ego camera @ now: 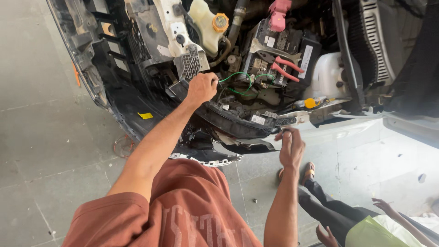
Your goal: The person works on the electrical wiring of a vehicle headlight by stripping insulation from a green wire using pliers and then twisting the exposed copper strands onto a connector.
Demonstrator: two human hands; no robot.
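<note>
The left hand (201, 88) fingers are clamped on a thin, looping green wire (238, 82) near the battery (279, 50), while the right hand (291, 147) hangs loosely curled, gripping nothing.

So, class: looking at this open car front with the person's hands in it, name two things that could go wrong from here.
1. The left hand grips a thin green wire close to the battery; a hard tug might snap it or pull it loose.
2. Red-handled pliers lie loose on the battery and could slide off or perhaps touch a terminal.
</note>
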